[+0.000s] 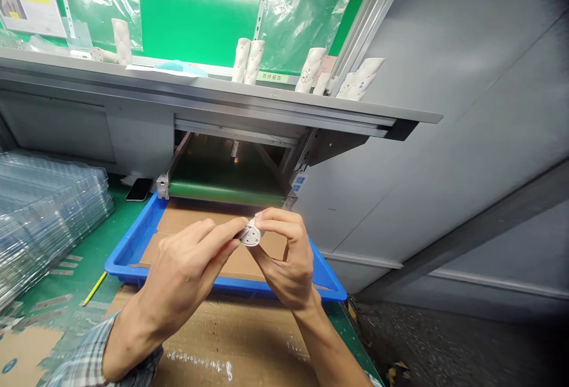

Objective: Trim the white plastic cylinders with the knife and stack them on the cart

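Observation:
Both hands meet over a blue tray (128, 250) lined with cardboard. My right hand (287, 256) pinches a small white round plastic part (250, 234) between thumb and fingers, its end face with small holes turned toward me. My left hand (189, 268) has its fingers closed together, with the fingertips touching the left side of the same part. Most of the part's body is hidden behind the fingers.
A green conveyor belt (222, 182) ends just behind the tray, under a grey shelf (267, 102) carrying several white cylindrical parts (248, 60). A stack of clear plastic trays (44, 209) lies at left, a black phone (139, 189) beside it. Flat cardboard (231, 339) lies in front.

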Tool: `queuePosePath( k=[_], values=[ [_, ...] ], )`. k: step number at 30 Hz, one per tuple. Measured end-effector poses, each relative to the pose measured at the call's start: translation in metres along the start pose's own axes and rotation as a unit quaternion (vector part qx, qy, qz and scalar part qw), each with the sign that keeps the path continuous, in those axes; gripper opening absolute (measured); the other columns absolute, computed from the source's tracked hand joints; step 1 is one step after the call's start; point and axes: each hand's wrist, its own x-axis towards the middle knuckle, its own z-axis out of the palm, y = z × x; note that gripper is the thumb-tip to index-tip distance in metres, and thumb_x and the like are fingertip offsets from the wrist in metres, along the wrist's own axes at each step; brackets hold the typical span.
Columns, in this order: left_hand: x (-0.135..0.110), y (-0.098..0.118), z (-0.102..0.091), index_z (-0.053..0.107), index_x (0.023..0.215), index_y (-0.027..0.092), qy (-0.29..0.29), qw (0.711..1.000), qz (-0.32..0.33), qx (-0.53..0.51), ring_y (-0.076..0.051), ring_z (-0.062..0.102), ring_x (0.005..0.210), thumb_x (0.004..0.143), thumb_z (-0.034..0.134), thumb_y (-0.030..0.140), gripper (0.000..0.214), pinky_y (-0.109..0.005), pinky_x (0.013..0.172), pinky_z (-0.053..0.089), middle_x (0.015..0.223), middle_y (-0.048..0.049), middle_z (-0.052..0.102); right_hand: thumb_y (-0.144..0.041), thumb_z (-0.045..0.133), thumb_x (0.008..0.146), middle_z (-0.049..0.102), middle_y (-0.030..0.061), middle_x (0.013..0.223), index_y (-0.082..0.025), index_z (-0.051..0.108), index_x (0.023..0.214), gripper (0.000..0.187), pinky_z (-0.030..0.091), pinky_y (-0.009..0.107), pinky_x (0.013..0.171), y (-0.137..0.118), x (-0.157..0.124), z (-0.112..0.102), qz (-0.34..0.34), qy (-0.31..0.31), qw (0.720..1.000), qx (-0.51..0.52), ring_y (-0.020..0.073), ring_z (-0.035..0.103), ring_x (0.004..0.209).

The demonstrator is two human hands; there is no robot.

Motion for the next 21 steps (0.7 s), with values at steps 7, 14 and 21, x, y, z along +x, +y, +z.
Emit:
queuePosePath(
  k=[7,14,21],
  values=[
    [-0.0014,0.0012,-0.0011,0.060,0.142,0.026,0.000,1.000,-0.007,0.023,-0.013,0.060,0.074,0.112,0.052,0.026,0.031,-0.024,0.068,0.047,0.088,0.0013,0.064,0.000,0.076,0.091,0.067,0.0065,0.112,-0.021,0.061,0.123,0.040,0.060,0.036,0.089,0.0004,-0.0002,-0.0001,-0.014,-0.004,1.000,-0.021,0.0209,0.067,0.104],
    [-0.0022,0.0010,-0.0025,0.061,0.144,0.028,0.021,0.990,0.025,0.140,-0.014,0.053,0.066,0.110,0.055,0.019,0.037,-0.027,0.062,0.040,0.079,0.0029,0.053,-0.001,0.077,0.091,0.068,0.0062,0.111,-0.021,0.061,0.123,0.041,0.061,0.035,0.085,-0.0004,-0.0009,0.0003,-0.001,-0.013,1.000,-0.006,0.0208,0.068,0.102],
    [-0.0004,0.0050,-0.0031,0.059,0.142,0.019,0.020,0.987,0.038,0.157,-0.016,0.066,0.075,0.112,0.053,0.024,0.031,-0.029,0.072,0.047,0.084,-0.0007,0.067,-0.002,0.077,0.092,0.068,0.0067,0.111,-0.021,0.061,0.123,0.040,0.061,0.035,0.086,-0.0012,0.0004,-0.0002,-0.001,-0.015,1.000,-0.018,0.0206,0.068,0.102]
  ],
)
